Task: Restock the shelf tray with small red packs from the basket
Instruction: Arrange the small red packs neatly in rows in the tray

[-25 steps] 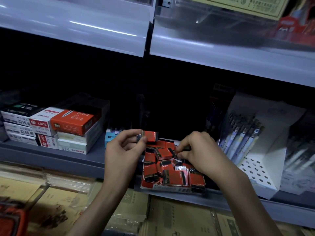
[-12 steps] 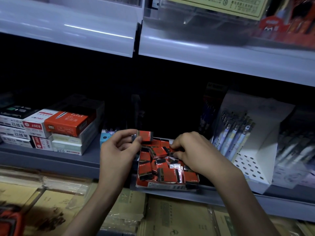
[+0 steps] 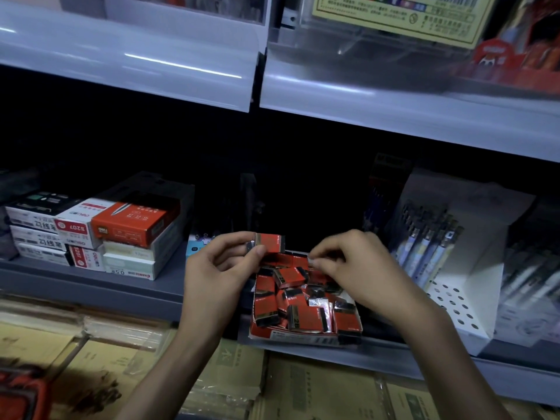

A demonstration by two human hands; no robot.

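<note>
Left hand (image 3: 221, 268): holds one small red-and-black pack (image 3: 269, 243).
Right hand (image 3: 357, 268): pinches a tiny pale bit (image 3: 311, 259).
Red cardboard tray (image 3: 303, 334): full of packs, on the grey metal shelf (image 3: 91, 286).

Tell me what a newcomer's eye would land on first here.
The tray at the shelf's front edge, heaped with jumbled red-and-black packs, is the brightest thing in the dark shelf bay. Just above it, the left hand holds up one red pack while the right hand pinches a small pale item. A white pen display stands to its right.
</note>
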